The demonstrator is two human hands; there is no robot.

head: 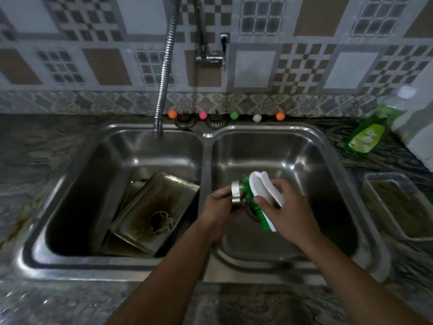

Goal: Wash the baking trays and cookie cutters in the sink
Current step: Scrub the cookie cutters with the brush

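Head view, over a double-bowl steel sink (206,146) set in a mottled stone counter (35,160)

Left hand (216,206): fingers curled round a round metal cookie cutter (236,192), ring held on edge, above the right bowl, near the divider between the bowls

Right hand (284,207): thumb and fingers wrapped round the white back of a scrub brush (262,198). Green bristles face left and touch the cutter. Brush is tilted, its far end higher than its near end

Left bowl: a stained rectangular baking tray (152,207) leans tilted, its inside facing up, brown residue across the base. A small round metal piece (161,220) lies in the tray; cannot tell whether it is another cutter. More trays (134,191) sit under and behind it; edges only, count unclear

Flexible metal faucet hose (165,73) hangs from above, nozzle just over the back rim of the left bowl. A wall tap (214,51) sits on the patterned tile

Along the back ledge: five small balls (234,115) in a row, orange, pink, green, white, orange

Right counter: a green dish soap bottle (370,130) leaning toward the wall, and nearer, a further rectangular tray (398,205) with a dull stained base, well apart from the sink bowls
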